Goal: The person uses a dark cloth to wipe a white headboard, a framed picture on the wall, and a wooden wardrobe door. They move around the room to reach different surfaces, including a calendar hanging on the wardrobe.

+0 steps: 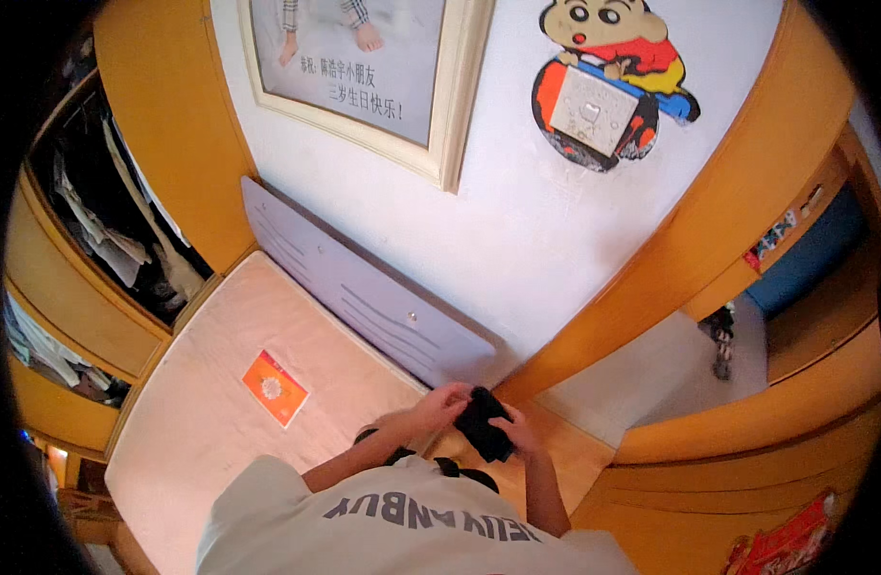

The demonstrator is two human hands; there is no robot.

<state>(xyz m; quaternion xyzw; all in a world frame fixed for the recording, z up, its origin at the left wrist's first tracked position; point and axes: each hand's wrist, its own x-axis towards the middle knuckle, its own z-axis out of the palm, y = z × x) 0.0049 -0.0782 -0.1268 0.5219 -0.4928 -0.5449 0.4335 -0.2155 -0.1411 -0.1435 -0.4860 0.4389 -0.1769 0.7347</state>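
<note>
A small black bundle of what looks like fabric (pixel 485 424) is held up in front of my body. My right hand (pixel 519 430) grips it from the right, thumb lying across its face. On the other side, my left hand (pixel 444 406) has its fingertips at the bundle's upper left edge. Below it is the tan wooden floor (pixel 566 460). To the left of my forearm, an orange printed packet or booklet (pixel 276 389) lies flat on a bare pink mattress (pixel 340 345).
A pale lilac headboard (pixel 383 295) stands against the white wall. An open wardrobe (pixel 117 208) with hanging clothes is at left. On the right, a wooden door frame (pixel 627 251) borders a doorway, with shoes (pixel 721 341) beyond it. A framed picture (pixel 444 162) hangs above.
</note>
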